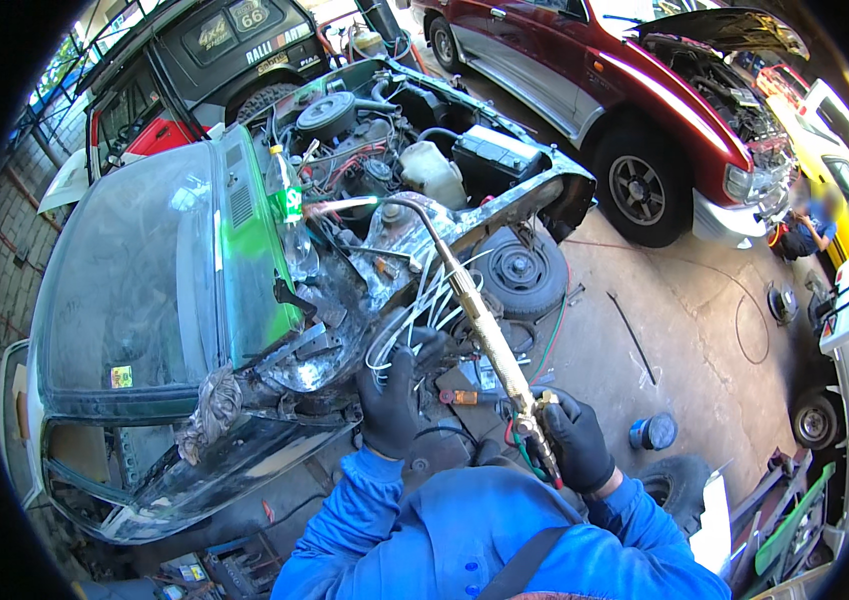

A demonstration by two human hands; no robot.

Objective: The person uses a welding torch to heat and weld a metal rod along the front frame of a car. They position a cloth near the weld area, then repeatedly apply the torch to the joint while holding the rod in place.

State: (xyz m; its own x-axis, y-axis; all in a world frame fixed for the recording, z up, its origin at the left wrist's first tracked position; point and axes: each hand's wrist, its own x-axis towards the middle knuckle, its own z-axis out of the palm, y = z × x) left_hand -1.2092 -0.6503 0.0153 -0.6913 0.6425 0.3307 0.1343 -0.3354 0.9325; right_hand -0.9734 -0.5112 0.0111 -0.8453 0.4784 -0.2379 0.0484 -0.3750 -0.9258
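Observation:
My right hand [582, 440] is closed around the rear of a brass gas welding torch [490, 335], thumb and fingers beside its valve knob. The torch's bent tip points left over the open engine bay, and a pale pinkish flame [340, 206] shows at its end. Close to that flame stands a clear plastic bottle [288, 200] with a green label. My left hand [390, 400], lower left of the torch, is closed on a loose bundle of thin white wire [425, 300] beside the bare metal inner fender [400, 240]. Both hands wear black gloves.
The green car [135, 260] has a battery [497, 152] and white reservoir [433, 172] in its bay. A grey rag [213, 410] hangs on its edge. A loose wheel [520, 268], blue can [655, 431] and rod [633, 338] lie about. Another person [813, 228] crouches far right.

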